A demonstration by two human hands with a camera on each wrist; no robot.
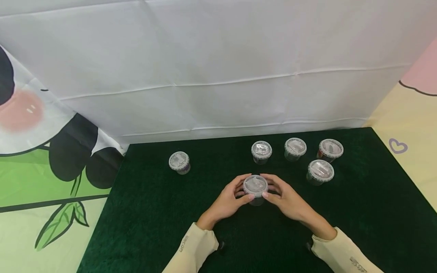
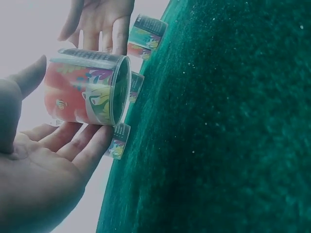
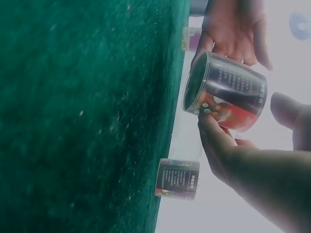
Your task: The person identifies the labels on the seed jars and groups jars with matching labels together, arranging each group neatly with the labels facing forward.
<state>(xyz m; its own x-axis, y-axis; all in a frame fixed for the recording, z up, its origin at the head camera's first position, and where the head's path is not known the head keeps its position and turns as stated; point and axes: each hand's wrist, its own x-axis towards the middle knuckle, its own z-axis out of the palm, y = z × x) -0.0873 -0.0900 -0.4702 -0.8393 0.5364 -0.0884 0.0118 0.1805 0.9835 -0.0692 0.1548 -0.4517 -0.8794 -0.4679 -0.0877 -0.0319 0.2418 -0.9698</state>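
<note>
Between both hands is a small clear plastic tub (image 1: pixel 255 184) with a round translucent lid. My left hand (image 1: pixel 229 200) holds its left side, fingers bent behind it and thumb near the front of the lid. From the other side my right hand (image 1: pixel 289 200) grips it in the same way. A colourful red, yellow and green label wraps the tub (image 2: pixel 80 92) in the left wrist view. Dark printing with pale text shows on the tub (image 3: pixel 235 90) in the right wrist view. Its base appears a little above the cloth. The contents are hard to make out.
Similar lidded tubs stand beyond the hands: one tub (image 1: pixel 179 162) at left, another tub (image 1: pixel 261 151) behind the held one, and several at right, including a front tub (image 1: pixel 320 171). Dark green cloth (image 1: pixel 150 227) covers the table. A white sheet (image 1: pixel 218 94) hangs behind.
</note>
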